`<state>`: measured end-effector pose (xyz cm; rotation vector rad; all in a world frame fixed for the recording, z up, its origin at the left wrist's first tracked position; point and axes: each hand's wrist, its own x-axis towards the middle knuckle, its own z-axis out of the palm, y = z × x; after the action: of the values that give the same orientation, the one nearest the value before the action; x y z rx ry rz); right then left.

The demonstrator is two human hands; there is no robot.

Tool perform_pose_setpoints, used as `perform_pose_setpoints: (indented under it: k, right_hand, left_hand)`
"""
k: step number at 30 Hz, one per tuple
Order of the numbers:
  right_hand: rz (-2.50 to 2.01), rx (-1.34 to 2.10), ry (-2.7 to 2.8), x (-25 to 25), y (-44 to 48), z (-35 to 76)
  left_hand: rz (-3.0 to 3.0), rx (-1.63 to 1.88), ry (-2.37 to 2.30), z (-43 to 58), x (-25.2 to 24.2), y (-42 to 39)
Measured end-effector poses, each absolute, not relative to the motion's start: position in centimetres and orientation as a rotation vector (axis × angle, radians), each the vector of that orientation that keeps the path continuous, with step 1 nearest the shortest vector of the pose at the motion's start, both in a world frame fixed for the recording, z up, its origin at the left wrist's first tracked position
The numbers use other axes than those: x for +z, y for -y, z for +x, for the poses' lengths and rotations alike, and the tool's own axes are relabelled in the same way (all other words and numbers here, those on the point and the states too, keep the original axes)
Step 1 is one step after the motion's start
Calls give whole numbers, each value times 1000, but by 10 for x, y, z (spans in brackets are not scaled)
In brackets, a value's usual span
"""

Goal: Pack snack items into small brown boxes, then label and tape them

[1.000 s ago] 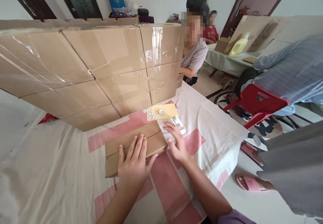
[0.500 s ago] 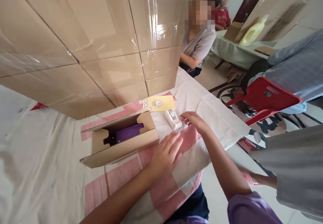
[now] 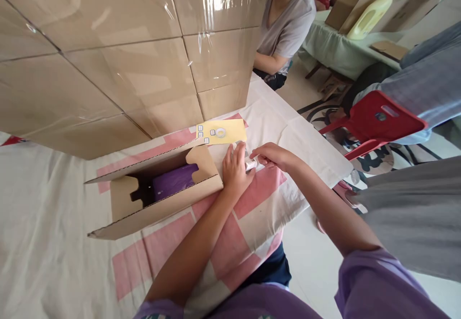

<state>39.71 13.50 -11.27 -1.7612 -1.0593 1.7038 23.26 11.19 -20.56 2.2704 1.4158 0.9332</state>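
An open cardboard box (image 3: 169, 204) lies on the cloth-covered table (image 3: 54, 242) with a purple item (image 3: 175, 181) inside it. Just right of the box, my left hand (image 3: 235, 169) and my right hand (image 3: 272, 156) meet around a small white device (image 3: 251, 164). My left hand's fingers curl over it from the left. My right hand pinches its right end. A yellow sticker sheet (image 3: 221, 132) with small white labels lies just beyond my hands.
A tall wall of taped cardboard cartons (image 3: 137, 55) stands across the back of the table. A seated person in a grey shirt (image 3: 284, 31) is at the far right end. A red plastic chair (image 3: 378, 122) and another person's grey clothing (image 3: 414, 213) are on the right.
The small box, closed a second ago, now stands open with the purple item showing. Both hands moved right to the white device and closed on it. The camera tilted down.
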Motion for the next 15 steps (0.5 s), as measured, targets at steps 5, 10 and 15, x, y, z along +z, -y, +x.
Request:
perform_pose_setpoints:
  k: [5, 10, 15]
  right_hand:
    - [-1795, 1814, 1045, -111, -145, 394]
    - [-1789, 1774, 1110, -107, -147, 390]
    - [-1737, 1738, 1153, -103, -139, 388]
  left_hand:
    - [2202, 943, -1439, 234, -204, -115]
    - [2123, 868, -1528, 233, -200, -122]
    - [2107, 851, -1525, 232, -195, -122]
